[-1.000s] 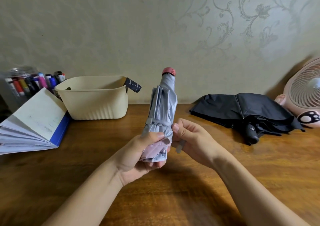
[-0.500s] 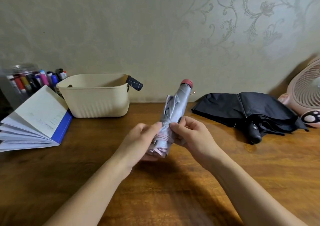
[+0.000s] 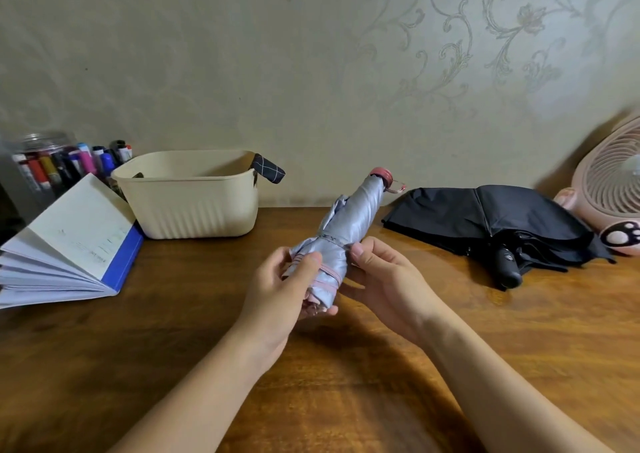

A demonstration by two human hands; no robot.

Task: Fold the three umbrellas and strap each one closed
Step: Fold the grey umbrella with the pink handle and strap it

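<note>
The folded silver-grey, pink-capped umbrella (image 3: 349, 220) is held above the brown wooden surface (image 3: 346, 390), clasped by the left grip (image 3: 280, 286), its strap (image 3: 330, 238) pinched by the right grip (image 3: 384, 279). Strapping seems underway; next the strap must be pressed fast.

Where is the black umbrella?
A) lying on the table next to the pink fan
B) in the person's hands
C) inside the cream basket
A: the black umbrella lies on the table beside the pink fan; the left hand and right hand hold the grey umbrella.
</note>
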